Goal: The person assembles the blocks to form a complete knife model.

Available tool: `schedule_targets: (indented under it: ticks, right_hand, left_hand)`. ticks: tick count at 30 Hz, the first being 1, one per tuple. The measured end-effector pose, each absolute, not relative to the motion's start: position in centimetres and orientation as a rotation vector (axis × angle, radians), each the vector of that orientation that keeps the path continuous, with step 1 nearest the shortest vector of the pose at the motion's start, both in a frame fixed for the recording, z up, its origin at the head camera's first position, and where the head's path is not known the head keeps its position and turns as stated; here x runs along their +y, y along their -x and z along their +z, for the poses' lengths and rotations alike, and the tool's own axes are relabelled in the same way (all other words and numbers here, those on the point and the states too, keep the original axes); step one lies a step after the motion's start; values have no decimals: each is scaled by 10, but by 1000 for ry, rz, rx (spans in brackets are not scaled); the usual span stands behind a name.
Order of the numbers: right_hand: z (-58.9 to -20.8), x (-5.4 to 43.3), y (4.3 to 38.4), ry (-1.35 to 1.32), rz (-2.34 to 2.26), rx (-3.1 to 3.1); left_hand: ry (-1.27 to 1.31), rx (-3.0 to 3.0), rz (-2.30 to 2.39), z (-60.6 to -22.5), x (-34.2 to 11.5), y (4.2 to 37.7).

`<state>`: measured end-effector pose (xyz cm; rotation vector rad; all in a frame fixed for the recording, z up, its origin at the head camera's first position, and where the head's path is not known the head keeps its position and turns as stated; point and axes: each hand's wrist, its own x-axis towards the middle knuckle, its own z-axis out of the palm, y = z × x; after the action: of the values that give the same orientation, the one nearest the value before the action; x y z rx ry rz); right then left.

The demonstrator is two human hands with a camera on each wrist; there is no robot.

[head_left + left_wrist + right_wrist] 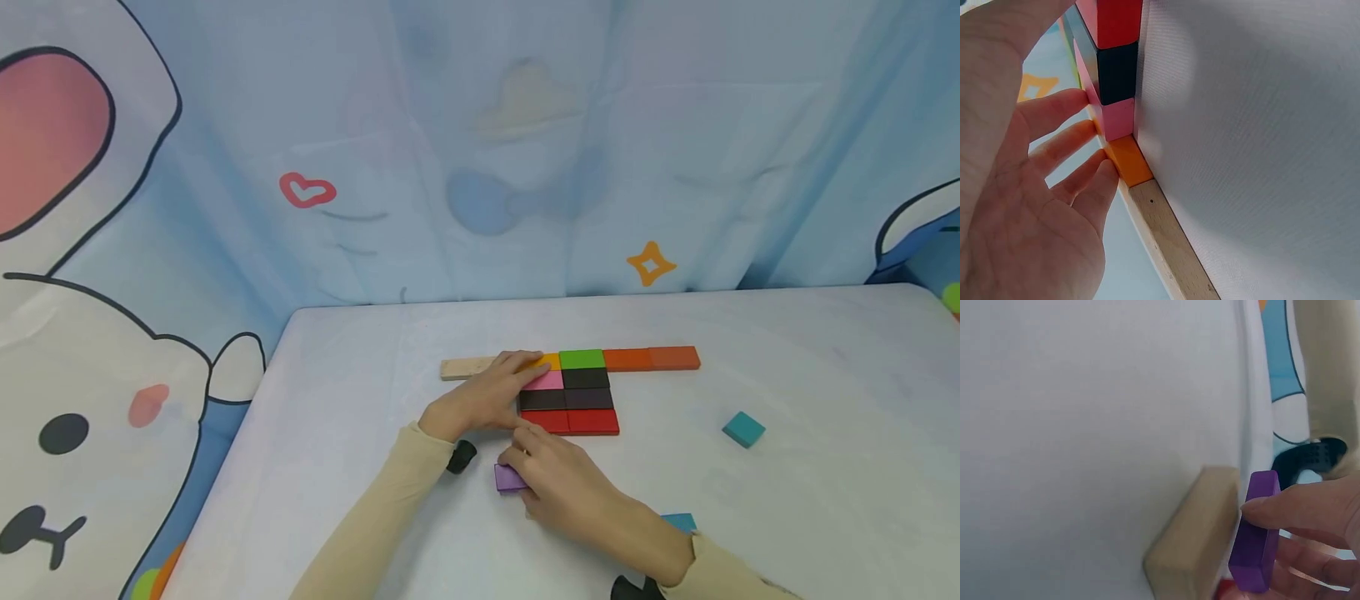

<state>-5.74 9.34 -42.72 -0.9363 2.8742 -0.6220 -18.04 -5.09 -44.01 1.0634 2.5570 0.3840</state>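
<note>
Red, black, pink, yellow-orange and green blocks form a flat group (591,423), with two orange-red blocks (651,359) and a plain wooden block (463,368) in line along its far edge. My left hand (480,400) lies at the group's left side. Its fingertips touch the pink block (1118,119) and the orange block (1127,161), while its thumb reaches toward the red blocks. Just in front of the group, my right hand (566,483) pinches a purple block (1255,540) between thumb and fingers. A second wooden block (1194,544) shows close by, blurred, in the right wrist view.
A teal block (744,429) lies off to the right on the white-covered table (825,375). Another blue block (679,522) is partly covered by the right forearm. Behind the table hangs a printed blue curtain (420,250).
</note>
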Motion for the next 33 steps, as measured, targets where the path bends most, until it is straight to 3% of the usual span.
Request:
schedule_targets:
  ticks: [10,20,33]
  right_hand:
    - [-414,157,53,714,-516,2998]
    - [-407,235,82,575,-563,3174]
    - [-432,244,122,615,-606,3082]
  left_hand:
    - [-1085,2558,368,-440,-50,181]
    - [-1079,2562,363,-441,-52,181]
    - [-1079,2561,364,-441,-51,181]
